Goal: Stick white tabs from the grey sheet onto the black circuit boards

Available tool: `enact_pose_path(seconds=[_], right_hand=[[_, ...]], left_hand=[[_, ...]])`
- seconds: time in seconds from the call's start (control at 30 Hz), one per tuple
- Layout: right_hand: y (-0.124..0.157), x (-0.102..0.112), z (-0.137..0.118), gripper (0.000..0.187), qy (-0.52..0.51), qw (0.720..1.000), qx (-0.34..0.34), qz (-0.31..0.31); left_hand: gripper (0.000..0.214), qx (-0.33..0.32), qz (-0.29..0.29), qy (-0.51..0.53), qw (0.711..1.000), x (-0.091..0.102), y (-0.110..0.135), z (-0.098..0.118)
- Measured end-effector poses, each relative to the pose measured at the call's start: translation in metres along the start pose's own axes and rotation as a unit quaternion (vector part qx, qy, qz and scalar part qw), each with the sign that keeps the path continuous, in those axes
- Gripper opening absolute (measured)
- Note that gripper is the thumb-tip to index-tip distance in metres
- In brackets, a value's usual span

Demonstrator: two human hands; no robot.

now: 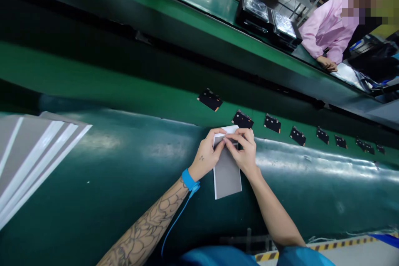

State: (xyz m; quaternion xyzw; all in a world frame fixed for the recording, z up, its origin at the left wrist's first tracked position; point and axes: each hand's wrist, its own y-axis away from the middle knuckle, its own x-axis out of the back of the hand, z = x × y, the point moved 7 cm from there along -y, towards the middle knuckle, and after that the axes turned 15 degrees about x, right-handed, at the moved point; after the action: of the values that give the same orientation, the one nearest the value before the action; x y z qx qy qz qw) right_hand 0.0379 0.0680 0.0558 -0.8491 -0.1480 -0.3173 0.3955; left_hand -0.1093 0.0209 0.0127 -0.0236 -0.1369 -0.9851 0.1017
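Observation:
A narrow grey sheet point(227, 176) with white edges is in front of me over the green worktop; its far end shows a white, turned-back part point(230, 129). My left hand point(207, 153) is closed on the sheet's far left side, thumb and fingers pinched. From the right, my right hand point(246, 149) pinches the same end, its thumb and fingertips meeting those of my left hand. Whether a small piece lies between the fingertips is hidden. A blue wrist strap point(189, 181) with a thin cord is around my left wrist.
Larger grey sheets with white strips point(37, 153) lie fanned at the left. Several small black circuit boards point(210, 99) form a row on the green belt beyond my hands. Black trays with wrapped items point(264, 18) stand across the line, near a person in a pink sleeve point(324, 29).

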Motion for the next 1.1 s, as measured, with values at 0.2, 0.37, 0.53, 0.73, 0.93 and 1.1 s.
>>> enact_pose_path(seconds=[0.2,0.37,0.53,0.73,0.93,1.1], right_hand=[[-0.003,0.001,-0.005,0.011,0.006,1.000,0.014,-0.003],[-0.005,-0.001,-0.004,0.010,-0.020,0.999,0.011,-0.027],[-0.004,-0.009,-0.007,0.008,-0.027,0.998,-0.009,-0.047],[-0.002,-0.001,0.003,0.007,-0.035,0.998,-0.049,-0.034],[0.012,0.059,0.121,0.033,-0.003,0.977,-0.206,0.061],[0.024,0.067,0.179,0.043,0.036,0.972,-0.233,0.001]], left_hand=[[0.024,-0.001,0.009,-0.009,1.000,0.001,0.000,0.000],[0.025,0.002,0.013,-0.024,1.000,0.001,0.001,-0.002],[0.026,-0.005,0.006,-0.019,1.000,0.002,0.001,0.001],[0.024,0.000,0.013,-0.028,1.000,0.005,-0.002,-0.005],[0.026,0.016,0.014,-0.031,0.999,0.006,-0.001,-0.005],[0.025,0.013,0.020,-0.036,0.999,0.007,0.000,-0.002]])
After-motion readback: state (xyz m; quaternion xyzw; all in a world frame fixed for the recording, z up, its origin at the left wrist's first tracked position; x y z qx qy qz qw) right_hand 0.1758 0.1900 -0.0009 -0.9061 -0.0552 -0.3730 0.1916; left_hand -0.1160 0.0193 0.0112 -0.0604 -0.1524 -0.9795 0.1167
